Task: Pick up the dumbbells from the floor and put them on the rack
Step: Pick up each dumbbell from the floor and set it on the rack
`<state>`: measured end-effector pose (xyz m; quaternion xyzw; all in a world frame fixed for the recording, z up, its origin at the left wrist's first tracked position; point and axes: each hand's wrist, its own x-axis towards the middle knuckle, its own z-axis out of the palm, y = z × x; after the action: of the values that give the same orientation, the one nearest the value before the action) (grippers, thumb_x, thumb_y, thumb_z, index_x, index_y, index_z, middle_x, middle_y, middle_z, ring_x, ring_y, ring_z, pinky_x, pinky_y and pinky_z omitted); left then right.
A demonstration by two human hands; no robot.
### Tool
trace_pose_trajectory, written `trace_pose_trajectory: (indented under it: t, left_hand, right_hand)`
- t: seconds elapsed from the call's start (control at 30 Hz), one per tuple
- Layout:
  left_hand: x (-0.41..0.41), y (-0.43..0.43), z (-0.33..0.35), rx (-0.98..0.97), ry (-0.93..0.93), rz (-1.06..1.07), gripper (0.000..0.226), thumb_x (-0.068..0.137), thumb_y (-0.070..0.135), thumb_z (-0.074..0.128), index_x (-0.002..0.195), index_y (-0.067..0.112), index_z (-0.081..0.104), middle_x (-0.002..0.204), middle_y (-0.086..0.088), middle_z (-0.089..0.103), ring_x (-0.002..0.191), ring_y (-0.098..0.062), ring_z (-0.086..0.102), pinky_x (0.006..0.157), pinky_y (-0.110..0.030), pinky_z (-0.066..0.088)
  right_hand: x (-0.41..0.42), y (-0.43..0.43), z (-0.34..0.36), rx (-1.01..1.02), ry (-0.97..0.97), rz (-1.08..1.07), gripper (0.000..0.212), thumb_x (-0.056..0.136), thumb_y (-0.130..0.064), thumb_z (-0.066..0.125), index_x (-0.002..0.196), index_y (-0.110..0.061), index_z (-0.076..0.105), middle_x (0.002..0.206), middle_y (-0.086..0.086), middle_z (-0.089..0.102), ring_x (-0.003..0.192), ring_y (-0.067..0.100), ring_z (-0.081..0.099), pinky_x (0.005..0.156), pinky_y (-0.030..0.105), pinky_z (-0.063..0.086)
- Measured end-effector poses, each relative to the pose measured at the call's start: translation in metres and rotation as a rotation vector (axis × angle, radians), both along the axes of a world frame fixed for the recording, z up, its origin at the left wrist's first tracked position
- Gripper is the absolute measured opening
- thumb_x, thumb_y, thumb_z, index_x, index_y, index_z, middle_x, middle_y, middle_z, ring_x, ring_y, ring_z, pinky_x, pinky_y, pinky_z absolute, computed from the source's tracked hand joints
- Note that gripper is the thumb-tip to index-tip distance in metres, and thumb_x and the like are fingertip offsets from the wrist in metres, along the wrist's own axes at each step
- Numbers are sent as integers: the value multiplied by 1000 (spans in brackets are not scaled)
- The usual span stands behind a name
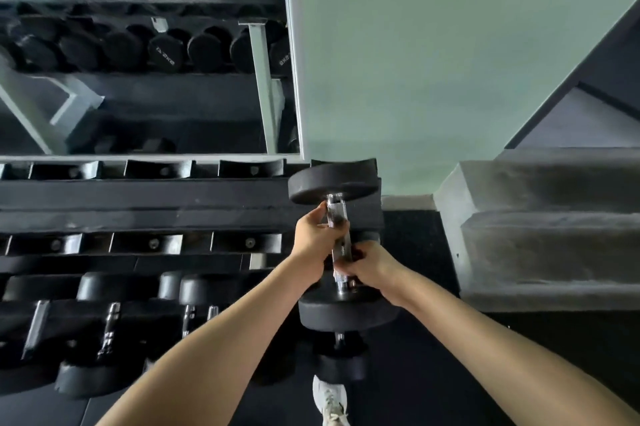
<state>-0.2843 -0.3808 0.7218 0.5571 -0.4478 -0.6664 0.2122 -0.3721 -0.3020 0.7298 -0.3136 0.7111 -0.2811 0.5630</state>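
A large black dumbbell [332, 183] with a knurled chrome handle is held lengthwise at the right end of the black rack [145, 197]. My left hand [313, 235] grips the upper half of the handle. My right hand [372, 264] grips the lower half. The far head hovers at the rack's top tier and the near head [346, 314] hangs lower, toward me. A smaller black dumbbell [341, 354] lies on the floor just below it, close to my white shoe [330, 399].
Several dumbbells [104, 332] rest on the rack's lower tier at left; the upper tiers show bare cradles [156, 243]. A mirror [138, 44] behind the rack reflects more equipment. Grey steps [547, 235] rise at right, against a green wall [433, 44]. Black rubber flooring lies underfoot.
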Motion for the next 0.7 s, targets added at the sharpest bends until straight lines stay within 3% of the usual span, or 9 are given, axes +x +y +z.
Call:
trace_pose_trajectory:
  t: [0.13, 0.2, 0.37, 0.43, 0.53, 0.7]
  left_hand:
    - [-36, -46, -4, -57, -39, -53, 52, 84, 5, 65, 133, 19, 54, 74, 5, 64, 63, -3, 59, 56, -13, 49]
    - [-49, -64, -7, -71, -53, -68, 49, 84, 4, 65, 130, 20, 56, 73, 4, 62, 63, -4, 58, 55, -10, 50]
    - [-74, -98, -30, -47, -81, -82, 48, 84, 5, 65, 130, 18, 57, 80, 7, 62, 78, -12, 61, 89, -35, 55]
    - [-80, -105, -43, -25, -96, -79, 52, 83, 6, 66, 133, 18, 54, 85, 4, 64, 84, -15, 62, 91, -37, 54]
    - [-83, -108, -56, 26, -72, -101, 66, 82, 3, 68, 141, 15, 43, 98, -5, 65, 91, -17, 62, 94, -38, 53]
    - [-81, -105, -58, 52, -60, -85, 71, 82, 3, 69, 144, 15, 37, 81, 4, 64, 85, -15, 62, 95, -38, 51]
  right_hand:
    - [-34, -45, -12, 1, -12, -28, 8, 87, -11, 62, 82, -9, 67, 72, 0, 63, 72, 11, 57, 77, 26, 46]
    - [-45, -64, -20, 0, 0, -45, 11, 87, -12, 62, 86, -3, 68, 76, 6, 61, 74, 15, 55, 75, 27, 44]
    - [-62, -98, -46, 24, 5, -83, 15, 86, -10, 61, 91, 3, 65, 78, 10, 55, 71, 17, 49, 64, 25, 39]
    - [-68, -104, -57, 33, -5, -94, 12, 87, -7, 61, 90, 3, 66, 76, 7, 57, 68, 14, 49, 59, 20, 39]
    - [-76, -106, -68, 61, -46, -96, 7, 87, -7, 63, 91, -11, 66, 76, -3, 63, 70, 7, 56, 58, 14, 41]
    - [-79, -103, -70, 76, -91, -112, 17, 85, -8, 66, 102, -11, 67, 86, -2, 67, 77, 7, 61, 64, 17, 44]
